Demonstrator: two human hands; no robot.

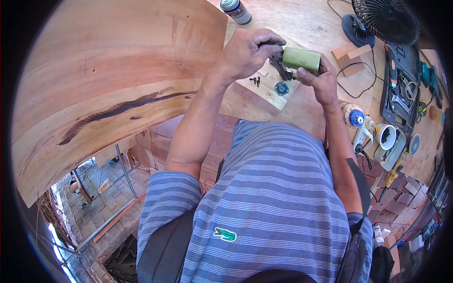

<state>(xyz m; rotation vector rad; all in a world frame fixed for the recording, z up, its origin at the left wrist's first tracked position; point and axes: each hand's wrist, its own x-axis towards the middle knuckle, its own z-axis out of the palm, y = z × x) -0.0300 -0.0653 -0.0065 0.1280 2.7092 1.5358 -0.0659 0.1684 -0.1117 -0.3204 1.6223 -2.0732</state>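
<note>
Both hands work on a small green power tool held just above the wooden surface, far from the body. The right hand grips the green body, fingers clenched around it. The left hand pinches at the dark metal head, seemingly fitting or tightening a part. Loose black screws and a black round fitting lie on a small board beneath; the next move likely needs a steady pick from those.

Bright daylight, sharp centre, strong fisheye bending and black vignette at edges.
</note>
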